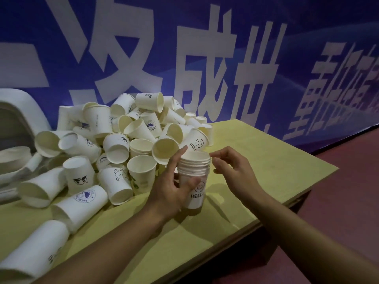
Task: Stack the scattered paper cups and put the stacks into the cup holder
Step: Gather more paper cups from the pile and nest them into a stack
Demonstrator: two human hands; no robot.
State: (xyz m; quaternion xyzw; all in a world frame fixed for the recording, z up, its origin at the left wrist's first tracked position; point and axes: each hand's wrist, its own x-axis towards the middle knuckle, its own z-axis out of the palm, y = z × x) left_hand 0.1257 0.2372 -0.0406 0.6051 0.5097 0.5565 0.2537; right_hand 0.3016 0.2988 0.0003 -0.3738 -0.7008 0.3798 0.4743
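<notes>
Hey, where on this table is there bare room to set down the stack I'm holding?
Bare yellow table lies right of your right hand, out to the far corner and right edge. Another bare strip runs along the near edge, between your forearms. Left of the stack held in your left hand, the pile of loose cups crowds everything.

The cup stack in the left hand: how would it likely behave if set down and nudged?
The cup stack is tall and tapers to a narrow base, so it probably tips easily. It is thin paper, likely light, and would slide on the smooth table. Once on its side, it would probably roll in a curve.
</notes>
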